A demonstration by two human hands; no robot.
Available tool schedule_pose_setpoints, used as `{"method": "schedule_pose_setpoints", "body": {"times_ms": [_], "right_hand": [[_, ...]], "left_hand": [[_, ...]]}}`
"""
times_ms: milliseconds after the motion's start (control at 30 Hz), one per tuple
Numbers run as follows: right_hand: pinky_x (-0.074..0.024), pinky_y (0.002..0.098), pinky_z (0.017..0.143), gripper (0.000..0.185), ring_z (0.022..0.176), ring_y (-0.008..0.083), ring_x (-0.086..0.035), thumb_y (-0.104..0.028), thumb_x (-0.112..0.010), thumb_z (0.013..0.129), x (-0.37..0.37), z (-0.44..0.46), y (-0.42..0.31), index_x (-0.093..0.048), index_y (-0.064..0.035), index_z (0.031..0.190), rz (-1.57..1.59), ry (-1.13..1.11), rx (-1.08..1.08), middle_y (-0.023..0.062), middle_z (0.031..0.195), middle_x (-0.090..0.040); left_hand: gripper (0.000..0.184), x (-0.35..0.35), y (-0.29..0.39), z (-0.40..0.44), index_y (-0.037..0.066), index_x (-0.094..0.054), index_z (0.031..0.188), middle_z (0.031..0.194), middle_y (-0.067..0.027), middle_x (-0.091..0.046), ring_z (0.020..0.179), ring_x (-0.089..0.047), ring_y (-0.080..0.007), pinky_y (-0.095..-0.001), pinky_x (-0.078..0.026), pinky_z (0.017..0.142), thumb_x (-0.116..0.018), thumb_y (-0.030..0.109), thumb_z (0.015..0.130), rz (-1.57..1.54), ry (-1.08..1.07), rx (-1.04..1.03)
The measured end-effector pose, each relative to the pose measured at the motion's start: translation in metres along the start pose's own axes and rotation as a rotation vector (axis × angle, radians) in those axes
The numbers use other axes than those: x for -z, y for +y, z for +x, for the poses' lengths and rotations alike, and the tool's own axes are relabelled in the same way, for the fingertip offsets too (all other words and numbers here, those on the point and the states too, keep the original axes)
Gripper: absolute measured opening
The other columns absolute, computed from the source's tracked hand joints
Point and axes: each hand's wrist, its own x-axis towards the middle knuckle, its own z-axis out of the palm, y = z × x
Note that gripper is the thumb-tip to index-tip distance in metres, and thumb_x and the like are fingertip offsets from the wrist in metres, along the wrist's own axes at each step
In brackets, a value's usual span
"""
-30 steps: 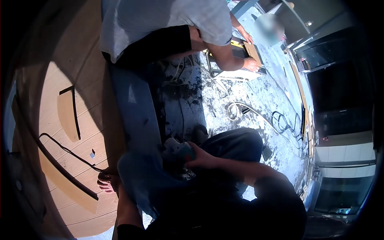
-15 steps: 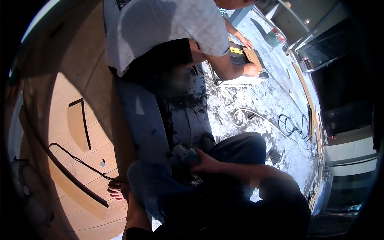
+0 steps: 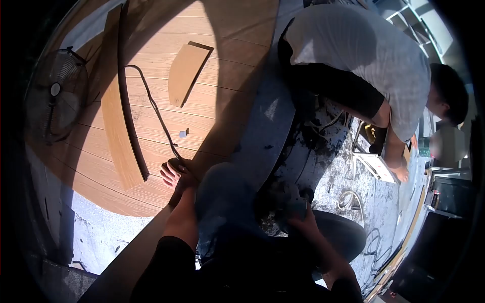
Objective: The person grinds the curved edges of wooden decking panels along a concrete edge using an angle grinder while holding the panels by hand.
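Note:
My left hand (image 3: 173,174) is low over the edge of the wood-plank floor, its fingers curled around the black cable (image 3: 149,93). The cable snakes across the planks beside a long curved board (image 3: 117,129). My right hand (image 3: 306,224) grips a teal and grey power tool (image 3: 295,204) in the shade between my knees; it looks like an angle grinder. Its working end is dark and blurred. A short cut board piece (image 3: 187,73) with one rounded side and a small grey block (image 3: 183,134) lie on the planks ahead of my left hand.
A co-worker in a grey shirt (image 3: 348,43) bends over on the right, one hand (image 3: 401,174) by a white-sided stand (image 3: 376,166). A round fan (image 3: 55,91) stands at far left. Hoses and cords (image 3: 348,199) lie on the stained pale ground. A curved grey strip (image 3: 265,118) borders the planks.
My view has swung left, so the planks and co-worker appear farther right, and the fan has come into sight. My left hand stays at the cable and my right keeps hold of the tool.

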Motion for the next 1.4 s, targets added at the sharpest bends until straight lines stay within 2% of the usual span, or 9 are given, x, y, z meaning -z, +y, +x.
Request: {"method": "schedule_pose_setpoints", "body": {"times_ms": [133, 267, 567, 800, 967, 1167, 1233, 1400], "right_hand": [[-0.0530, 0.0429, 0.104, 0.101, 0.126, 0.0278, -0.061, -0.009, -0.087, 0.079, 0.004, 0.000, -0.004, -0.028, -0.0041, 0.161, -0.024, -0.003, -0.045, 0.0167, 0.139, -0.059], [-0.0540, 0.0421, 0.102, 0.099, 0.121, 0.0265, -0.062, -0.008, -0.087, 0.078, 0.005, 0.002, 0.000, -0.031, -0.0064, 0.159, 0.034, 0.014, -0.099, 0.0150, 0.135, -0.061], [-0.0543, 0.0418, 0.100, 0.096, 0.119, 0.0267, -0.063, -0.008, -0.086, 0.077, 0.000, 0.007, -0.010, -0.034, -0.0064, 0.157, 0.003, 0.016, -0.097, 0.0153, 0.133, -0.062], [-0.0545, 0.0415, 0.100, 0.092, 0.118, 0.0267, -0.064, -0.013, -0.087, 0.076, 0.015, 0.014, 0.010, -0.040, -0.0038, 0.154, -0.087, 0.034, -0.074, 0.0148, 0.133, -0.063], [-0.0550, 0.0408, 0.099, 0.090, 0.116, 0.0261, -0.065, -0.012, -0.087, 0.077, 0.022, 0.018, 0.013, -0.040, -0.0038, 0.153, -0.104, 0.003, -0.101, 0.0143, 0.131, -0.063], [-0.0568, 0.0411, 0.095, 0.085, 0.114, 0.0254, -0.066, -0.008, -0.086, 0.078, 0.015, 0.014, 0.005, -0.043, -0.0042, 0.151, -0.034, 0.011, -0.113, 0.0135, 0.129, -0.064], [-0.0575, 0.0419, 0.093, 0.083, 0.112, 0.0255, -0.066, -0.008, -0.085, 0.079, 0.006, 0.008, -0.012, -0.043, -0.0047, 0.150, 0.000, 0.041, -0.178, 0.0132, 0.128, -0.064], [-0.0576, 0.0419, 0.092, 0.079, 0.111, 0.0257, -0.067, -0.009, -0.086, 0.079, 0.020, 0.015, 0.008, -0.046, -0.0054, 0.148, 0.144, 0.023, -0.247, 0.0124, 0.125, -0.065]], "left_hand": [[0.065, 0.003, 0.001, 0.003, 0.010, -0.048, 0.154, 0.166, -0.0176, -0.038, 0.156, -0.029, -0.0411, -0.0600, -0.023, 0.123, -0.062, 0.033, 0.094, -0.019, -0.079, 0.048], [0.063, 0.007, 0.002, 0.005, 0.013, -0.048, 0.155, 0.166, -0.0176, -0.038, 0.156, -0.029, -0.0408, -0.0584, -0.024, 0.124, -0.060, 0.035, 0.097, 0.024, -0.130, 0.066], [0.065, 0.010, 0.004, 0.006, 0.012, -0.048, 0.154, 0.165, -0.0182, -0.039, 0.155, -0.032, -0.0421, -0.0594, -0.026, 0.123, -0.062, 0.035, 0.094, 0.014, -0.071, 0.053], [0.066, 0.014, 0.005, 0.008, 0.011, -0.048, 0.154, 0.167, -0.0212, -0.036, 0.156, -0.029, -0.0434, -0.0612, -0.023, 0.124, -0.061, 0.036, 0.095, 0.012, -0.136, 0.093], [0.067, 0.015, 0.005, 0.007, 0.011, -0.048, 0.155, 0.167, -0.0216, -0.036, 0.156, -0.029, -0.0435, -0.0609, -0.021, 0.125, -0.061, 0.037, 0.094, -0.005, -0.139, 0.092], [0.070, 0.018, 0.007, 0.008, 0.012, -0.047, 0.156, 0.168, -0.0201, -0.036, 0.157, -0.027, -0.0431, -0.0601, -0.019, 0.126, -0.063, 0.035, 0.092, -0.028, -0.175, 0.107], [0.071, 0.020, 0.007, 0.009, 0.011, -0.046, 0.155, 0.168, -0.0201, -0.036, 0.157, -0.026, -0.0430, -0.0600, -0.020, 0.126, -0.063, 0.034, 0.091, -0.022, -0.156, 0.088], [0.073, 0.020, 0.007, 0.008, 0.010, -0.044, 0.157, 0.168, -0.0180, -0.034, 0.158, -0.025, -0.0414, -0.0592, -0.020, 0.126, -0.064, 0.032, 0.091, -0.029, -0.132, 0.065]]}}
